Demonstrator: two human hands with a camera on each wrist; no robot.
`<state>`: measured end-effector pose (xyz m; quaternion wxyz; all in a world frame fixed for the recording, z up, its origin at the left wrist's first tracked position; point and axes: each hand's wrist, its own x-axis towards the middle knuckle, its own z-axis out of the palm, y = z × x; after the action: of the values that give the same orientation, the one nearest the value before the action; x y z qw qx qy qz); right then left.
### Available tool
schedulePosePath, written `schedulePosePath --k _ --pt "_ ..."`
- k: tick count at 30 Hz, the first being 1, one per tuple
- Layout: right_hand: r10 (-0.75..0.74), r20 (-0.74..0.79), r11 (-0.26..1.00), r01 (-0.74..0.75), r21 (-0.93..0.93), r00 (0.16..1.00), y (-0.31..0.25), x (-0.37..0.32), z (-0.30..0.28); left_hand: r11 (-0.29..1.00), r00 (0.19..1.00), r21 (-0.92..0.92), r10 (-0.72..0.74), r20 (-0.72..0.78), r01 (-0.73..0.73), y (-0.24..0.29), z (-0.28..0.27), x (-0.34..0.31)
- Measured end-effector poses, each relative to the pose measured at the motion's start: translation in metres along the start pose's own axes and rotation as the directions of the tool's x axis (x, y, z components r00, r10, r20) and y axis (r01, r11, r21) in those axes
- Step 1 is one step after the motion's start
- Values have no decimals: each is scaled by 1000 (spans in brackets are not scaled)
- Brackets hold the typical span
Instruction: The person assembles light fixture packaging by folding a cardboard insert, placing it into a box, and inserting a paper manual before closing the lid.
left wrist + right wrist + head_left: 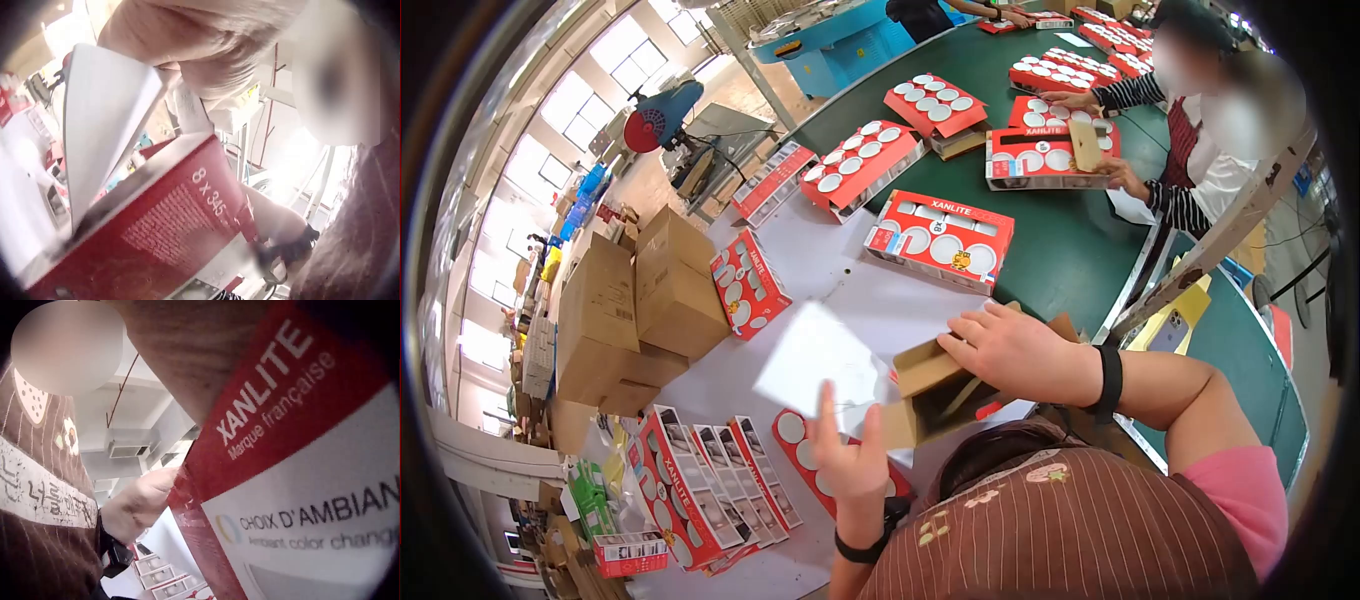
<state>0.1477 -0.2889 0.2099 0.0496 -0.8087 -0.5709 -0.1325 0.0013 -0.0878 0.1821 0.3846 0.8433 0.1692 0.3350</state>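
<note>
An open box with brown inner cardboard (pixel 930 365) stands in front of the person's body; its red printed side (pixel 181 219) fills the lower left wrist view, and a red and white face (pixel 281 419) fills much of the right wrist view. The right hand (pixel 1025 350) lies over the box's top, fingers bent over its edge. At the box's near left side, the left hand (pixel 855 455) points upward and pinches a white sheet (pixel 820 360). That sheet (pixel 106 119) stands tilted at the opening in the left wrist view; the exact finger contact is partly hidden.
Red boxes with round white windows stand around the table (pixel 820 270), one (pixel 940 240) beyond the hands and several (pixel 690 490) at lower left. Brown cartons (pixel 665 290) are at the left edge. Another person's hands (pixel 1125 178) touch a box across the green surface.
</note>
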Motion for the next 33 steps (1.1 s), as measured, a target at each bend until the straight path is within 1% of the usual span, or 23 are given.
schedulePosePath --k 1,3,4,5,7,8,9,11,12,13,15,16,17,19,21,23,24,25,27,28,29,31,33 --pt "-26 10 1000 26 12 1000 -2 -1 1 1000 1000 -1 -1 1 1 12 -6 2" --pt "-31 44 996 27 85 999 -4 -3 0 915 973 340 174 155 -218 42 -20 5" --pt "-40 78 987 28 155 996 -4 -6 -1 807 900 437 252 355 -398 57 -21 7" --pt "-36 89 988 22 153 995 -4 -7 -1 813 900 428 250 358 -396 62 -15 9" --pt "-44 21 987 40 157 999 -3 -9 -2 887 758 348 5 652 -305 70 -4 11" --pt "-16 93 987 1 161 996 -3 -9 -3 883 798 230 225 559 -410 58 1 12" --pt "-11 94 987 -4 158 996 -1 -12 -8 883 795 225 229 561 -413 59 0 14" --pt "40 -108 999 -41 -7 993 2 -19 -28 897 815 315 81 573 -311 64 -3 17" --pt "88 -39 994 -91 -66 995 3 -28 -38 895 806 388 -55 589 -222 67 -4 20" --pt "90 -30 994 -92 -62 995 5 -36 -38 897 802 385 -61 594 -217 64 -3 22" --pt "290 -59 954 -283 97 955 11 -50 -38 946 832 313 -103 545 -87 52 0 26" --pt "336 -31 919 -320 232 941 15 -58 -24 975 829 216 -73 554 -59 42 2 29" --pt "334 -34 919 -318 234 942 20 -64 -10 974 830 218 -73 552 -59 37 3 29" --pt "440 16 578 -297 760 898 28 -73 14 992 838 126 -96 537 32 28 8 30" --pt "437 -34 539 -232 810 899 25 -75 31 995 857 74 -92 508 63 11 17 21" --pt "557 -120 338 -92 937 822 16 -72 48 995 870 30 -94 485 91 5 20 12" --pt "604 -58 165 -54 985 795 10 -70 52 991 866 13 -123 484 133 5 22 9" --pt "602 -62 167 -50 985 796 12 -67 53 985 864 -6 -150 481 175 5 24 8" --pt "611 -68 324 -171 931 789 17 -61 54 984 860 21 -163 484 174 5 23 10" --pt "629 -198 587 -292 755 752 17 -58 45 983 856 45 -176 487 176 5 23 13" --pt "629 -199 588 -291 755 752 18 -56 26 984 856 44 -175 486 175 6 22 15" --pt "310 -405 942 -220 253 860 18 -50 -19 983 845 68 -180 504 169 12 22 18" --pt "213 -374 964 -132 229 903 7 -42 -31 988 862 68 -154 482 139 8 27 17"
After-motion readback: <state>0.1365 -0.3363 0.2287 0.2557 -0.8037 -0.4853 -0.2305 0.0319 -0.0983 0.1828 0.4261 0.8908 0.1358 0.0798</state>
